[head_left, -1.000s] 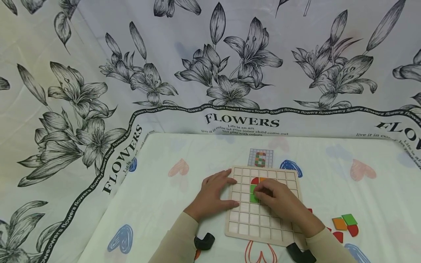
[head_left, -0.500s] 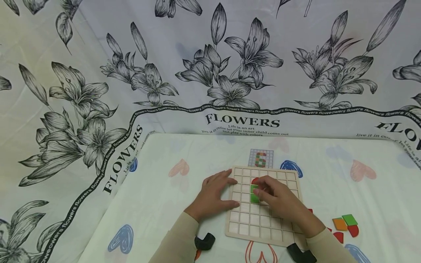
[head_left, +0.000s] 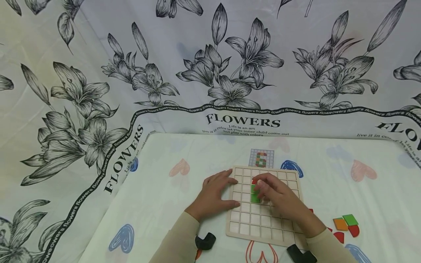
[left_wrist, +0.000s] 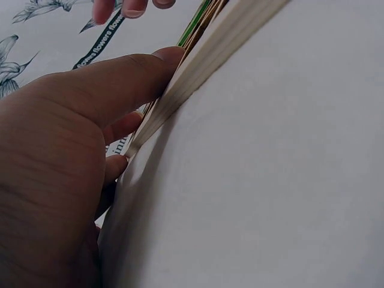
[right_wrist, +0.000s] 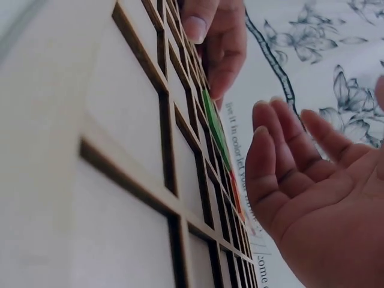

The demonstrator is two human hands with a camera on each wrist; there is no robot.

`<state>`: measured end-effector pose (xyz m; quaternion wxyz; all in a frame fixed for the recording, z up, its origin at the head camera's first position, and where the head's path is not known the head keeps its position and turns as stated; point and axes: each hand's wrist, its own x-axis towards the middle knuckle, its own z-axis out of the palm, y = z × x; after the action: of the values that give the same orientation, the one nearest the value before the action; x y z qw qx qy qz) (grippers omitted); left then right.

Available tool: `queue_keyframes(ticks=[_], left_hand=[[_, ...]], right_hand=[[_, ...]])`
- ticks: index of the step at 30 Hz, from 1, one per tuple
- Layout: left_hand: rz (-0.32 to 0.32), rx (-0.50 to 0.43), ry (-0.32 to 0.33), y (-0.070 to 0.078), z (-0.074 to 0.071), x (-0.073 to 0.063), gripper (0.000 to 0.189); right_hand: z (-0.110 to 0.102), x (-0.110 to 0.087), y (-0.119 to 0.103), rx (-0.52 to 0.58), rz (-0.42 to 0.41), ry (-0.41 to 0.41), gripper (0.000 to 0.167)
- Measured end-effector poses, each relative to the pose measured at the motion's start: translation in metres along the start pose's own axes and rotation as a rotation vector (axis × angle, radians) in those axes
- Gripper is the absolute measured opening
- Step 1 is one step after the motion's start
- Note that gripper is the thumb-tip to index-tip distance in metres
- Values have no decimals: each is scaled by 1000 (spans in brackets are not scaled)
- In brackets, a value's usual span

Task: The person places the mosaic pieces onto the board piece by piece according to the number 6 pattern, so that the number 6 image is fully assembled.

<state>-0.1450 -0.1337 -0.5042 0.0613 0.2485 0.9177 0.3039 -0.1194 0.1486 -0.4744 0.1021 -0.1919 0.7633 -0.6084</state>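
Note:
A square wooden grid board (head_left: pixel 240 228) lies on the table. Two green square tiles (head_left: pixel 255 198) sit in one column of it, with a red tile (head_left: pixel 254 181) above them, partly covered by fingers. My left hand (head_left: pixel 212 193) rests at the board's left side, thumb and fingers spread along the edge; in the left wrist view its thumb (left_wrist: pixel 162 66) touches the rim. Just over the tiles hovers my right hand (head_left: pixel 279 197), fingers loosely bent. The right wrist view shows the right hand (right_wrist: pixel 324 192) with nothing between its fingertips and thumb.
A small pattern card (head_left: pixel 269 159) lies behind the board. To the right are loose tiles: an orange one (head_left: pixel 340 224), a green one (head_left: pixel 350 220) and several red ones (head_left: pixel 353 231). Black wrist mounts (head_left: pixel 205 241) sit at both sleeves. A flower-printed cloth (head_left: pixel 230 44) hangs behind.
My right thumb and fingers have lifted slightly off the green tiles and parted. The orange tile beside the red one is now hidden behind the fingers. The left hand stays put.

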Motion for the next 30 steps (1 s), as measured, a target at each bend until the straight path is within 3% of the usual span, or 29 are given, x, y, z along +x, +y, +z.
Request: queue_keyframes(ticks=[6, 15, 30], left_hand=[[-1, -3, -4, 1, 0, 1, 65], [5, 2, 4, 1, -1, 0, 66], [-3, -11, 9, 1, -1, -1, 66]], right_hand=[[-5, -2, -6, 74, -41, -34, 41], [-14, -6, -15, 44, -111, -43, 39], [-52, -24, -23, -63, -101, 47, 40]])
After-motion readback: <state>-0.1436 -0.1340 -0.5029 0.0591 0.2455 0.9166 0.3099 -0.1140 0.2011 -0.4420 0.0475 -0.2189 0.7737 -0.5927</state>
